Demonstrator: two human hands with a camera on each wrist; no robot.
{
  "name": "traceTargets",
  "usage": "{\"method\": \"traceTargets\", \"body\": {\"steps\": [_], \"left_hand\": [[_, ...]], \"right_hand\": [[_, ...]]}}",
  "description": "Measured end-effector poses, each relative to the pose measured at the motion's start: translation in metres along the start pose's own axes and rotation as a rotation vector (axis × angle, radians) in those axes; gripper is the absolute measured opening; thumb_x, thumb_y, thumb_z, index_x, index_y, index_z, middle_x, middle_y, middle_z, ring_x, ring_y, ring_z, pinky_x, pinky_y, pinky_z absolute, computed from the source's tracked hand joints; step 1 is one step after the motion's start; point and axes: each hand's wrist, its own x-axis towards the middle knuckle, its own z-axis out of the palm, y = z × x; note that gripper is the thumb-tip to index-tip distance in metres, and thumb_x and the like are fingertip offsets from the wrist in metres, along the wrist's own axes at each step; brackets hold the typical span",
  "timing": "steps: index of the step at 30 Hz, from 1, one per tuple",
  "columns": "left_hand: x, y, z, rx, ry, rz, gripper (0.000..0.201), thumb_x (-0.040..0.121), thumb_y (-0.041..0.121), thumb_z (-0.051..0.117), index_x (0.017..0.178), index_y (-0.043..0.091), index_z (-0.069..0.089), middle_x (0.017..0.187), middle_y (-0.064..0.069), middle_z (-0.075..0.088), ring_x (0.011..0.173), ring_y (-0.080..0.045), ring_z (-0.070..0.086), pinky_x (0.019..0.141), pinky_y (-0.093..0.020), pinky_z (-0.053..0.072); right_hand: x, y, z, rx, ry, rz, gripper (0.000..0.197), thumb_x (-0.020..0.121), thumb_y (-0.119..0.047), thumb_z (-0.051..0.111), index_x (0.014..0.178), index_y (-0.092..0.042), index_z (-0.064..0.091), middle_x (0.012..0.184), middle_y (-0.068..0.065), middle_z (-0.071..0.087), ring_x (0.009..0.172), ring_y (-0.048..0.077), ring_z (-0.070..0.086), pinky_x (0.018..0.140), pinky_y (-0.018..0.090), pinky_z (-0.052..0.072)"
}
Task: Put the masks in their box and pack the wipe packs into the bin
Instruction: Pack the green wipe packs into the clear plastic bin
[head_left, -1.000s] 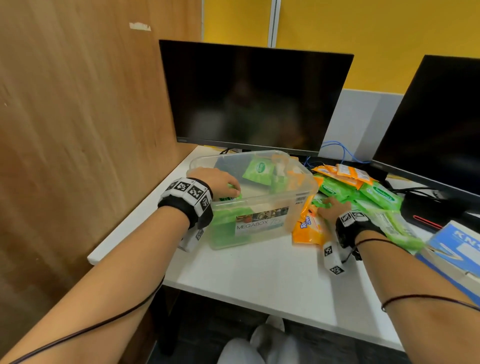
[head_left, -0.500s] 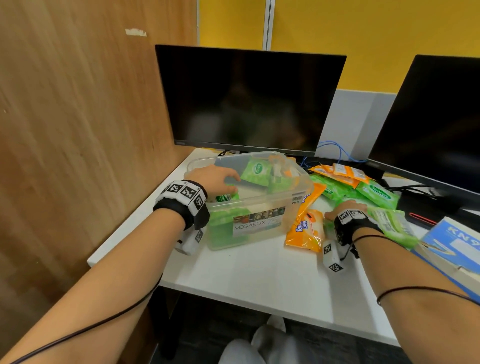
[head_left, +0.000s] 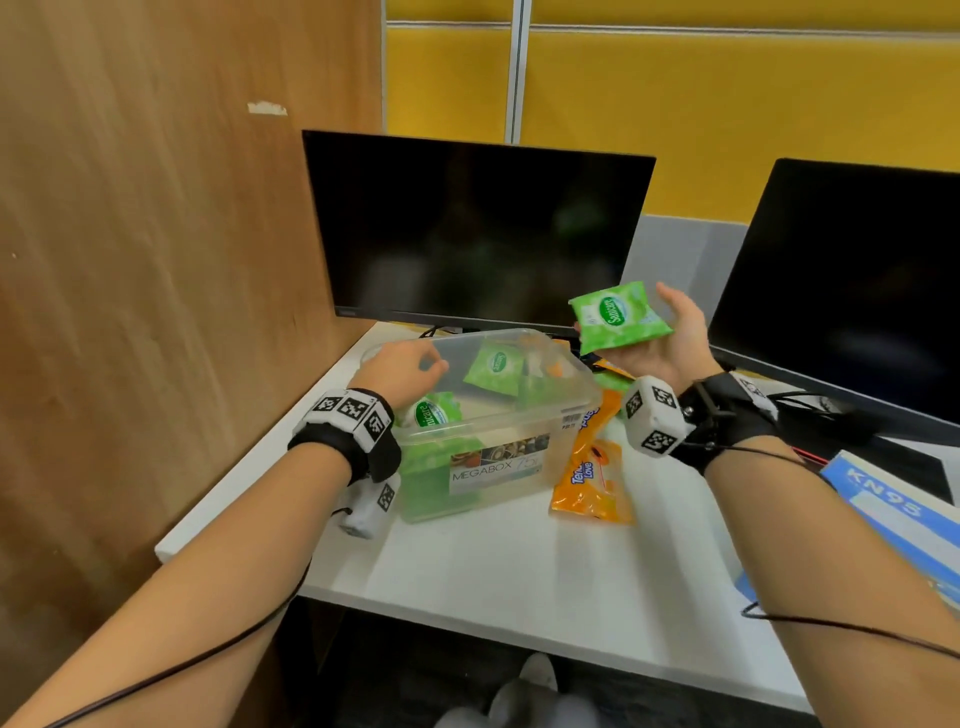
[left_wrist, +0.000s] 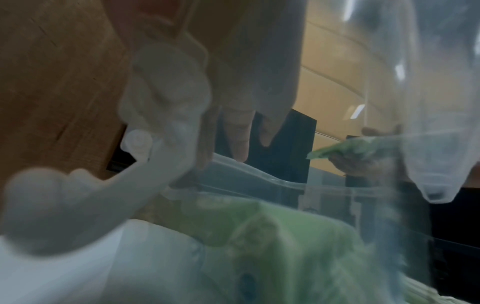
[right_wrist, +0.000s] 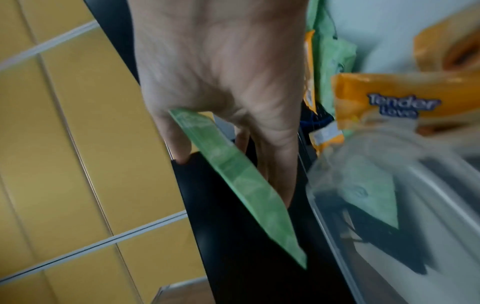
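Observation:
A clear plastic bin (head_left: 498, 423) stands on the white desk, with several green wipe packs (head_left: 493, 364) inside. My left hand (head_left: 426, 364) hovers over its left rim, fingers loosely curled and holding nothing; in the left wrist view the fingers (left_wrist: 241, 133) hang above the bin rim (left_wrist: 259, 179). My right hand (head_left: 649, 332) is raised palm up to the right of the bin and grips a green wipe pack (head_left: 613, 317). In the right wrist view the pack (right_wrist: 272, 216) is pinched edge-on. A blue KN95 mask box (head_left: 893, 514) lies at the far right.
An orange wipe pack (head_left: 592, 483) leans against the bin's right side, with more orange and green packs (right_wrist: 335, 53) behind it. Two dark monitors (head_left: 478, 234) stand at the back. A wooden partition (head_left: 156, 260) walls the left side. Cables run under the right monitor.
My right hand has lifted from the pile on the desk with a green pack and turned palm up. My left hand has risen out of the bin to its rim.

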Motion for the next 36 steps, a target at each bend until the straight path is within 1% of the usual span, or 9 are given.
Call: {"method": "traceTargets", "body": {"steps": [5, 9, 13, 16, 19, 21, 25, 31, 36], "left_hand": [[-0.004, 0.005, -0.004, -0.164, 0.069, -0.041, 0.041, 0.098, 0.043, 0.036, 0.129, 0.019, 0.050, 0.128, -0.007, 0.059, 0.114, -0.025, 0.056, 0.100, -0.040, 0.044], [-0.010, 0.010, -0.010, -0.369, 0.197, -0.036, 0.053, 0.101, 0.039, 0.031, 0.146, 0.012, 0.027, 0.147, -0.015, 0.038, 0.134, -0.026, 0.039, 0.110, -0.038, 0.031], [-0.008, 0.008, -0.009, -0.451, 0.277, -0.030, 0.050, 0.101, 0.034, 0.033, 0.145, 0.011, 0.029, 0.148, -0.014, 0.033, 0.136, -0.024, 0.035, 0.112, -0.037, 0.028], [-0.003, 0.006, -0.006, -0.093, 0.088, -0.013, 0.031, 0.098, 0.031, 0.039, 0.120, 0.015, 0.056, 0.123, -0.012, 0.059, 0.109, -0.026, 0.055, 0.093, -0.035, 0.042], [-0.003, 0.009, -0.003, 0.245, -0.164, 0.006, 0.031, 0.092, 0.039, 0.044, 0.116, 0.027, 0.060, 0.116, -0.002, 0.065, 0.093, -0.021, 0.063, 0.087, -0.036, 0.050], [-0.001, 0.007, -0.001, 0.338, -0.222, 0.026, 0.041, 0.091, 0.052, 0.042, 0.126, 0.034, 0.054, 0.122, 0.002, 0.064, 0.098, -0.020, 0.064, 0.090, -0.039, 0.051], [0.002, 0.003, 0.001, 0.410, -0.264, 0.070, 0.049, 0.088, 0.060, 0.040, 0.136, 0.046, 0.040, 0.133, 0.003, 0.057, 0.116, -0.023, 0.056, 0.095, -0.043, 0.048], [0.003, 0.008, -0.002, 0.394, -0.277, 0.092, 0.041, 0.090, 0.050, 0.044, 0.131, 0.050, 0.044, 0.123, -0.001, 0.060, 0.106, -0.021, 0.058, 0.090, -0.039, 0.050], [0.004, 0.011, -0.002, 0.395, -0.270, 0.097, 0.042, 0.089, 0.049, 0.045, 0.131, 0.049, 0.043, 0.122, -0.001, 0.060, 0.107, -0.021, 0.058, 0.091, -0.040, 0.049]], "right_hand": [[0.002, 0.033, 0.042, -0.150, -0.016, 0.092, 0.038, 0.098, -0.006, 0.045, 0.135, 0.001, 0.046, 0.106, 0.017, 0.069, 0.086, 0.026, 0.071, 0.070, 0.034, 0.061], [0.007, 0.065, 0.068, -0.303, -0.006, -0.026, 0.051, 0.098, -0.005, 0.049, 0.145, -0.011, 0.032, 0.129, 0.011, 0.055, 0.093, 0.020, 0.065, 0.077, 0.035, 0.057], [-0.001, 0.098, 0.097, -1.296, -0.223, 0.010, 0.045, 0.091, -0.026, 0.064, 0.133, -0.020, 0.048, 0.112, 0.000, 0.053, 0.084, 0.010, 0.058, 0.072, 0.020, 0.050], [0.002, 0.113, 0.104, -1.815, -0.416, 0.168, 0.045, 0.087, -0.046, 0.063, 0.127, -0.028, 0.054, 0.127, -0.002, 0.052, 0.112, 0.017, 0.055, 0.093, 0.030, 0.044], [0.009, 0.110, 0.095, -1.702, -0.449, 0.097, 0.033, 0.090, -0.040, 0.061, 0.121, -0.031, 0.063, 0.132, -0.003, 0.056, 0.119, 0.016, 0.050, 0.104, 0.034, 0.036], [0.013, 0.098, 0.082, -1.468, -0.352, -0.114, 0.021, 0.092, -0.025, 0.060, 0.109, -0.022, 0.072, 0.120, 0.000, 0.066, 0.107, 0.012, 0.056, 0.098, 0.029, 0.041], [0.043, 0.055, 0.027, -1.207, 0.319, -0.501, 0.020, 0.091, -0.018, 0.054, 0.094, -0.014, 0.073, 0.099, 0.006, 0.071, 0.096, 0.020, 0.063, 0.087, 0.034, 0.049], [0.074, 0.034, -0.070, -1.725, 0.557, 0.132, 0.041, 0.097, -0.017, 0.046, 0.135, -0.003, 0.048, 0.132, 0.020, 0.055, 0.120, 0.036, 0.053, 0.098, 0.040, 0.042], [0.101, 0.044, -0.111, -2.052, 0.379, 0.220, 0.040, 0.094, -0.021, 0.054, 0.133, -0.013, 0.054, 0.134, 0.010, 0.055, 0.123, 0.028, 0.053, 0.106, 0.037, 0.042]]}}
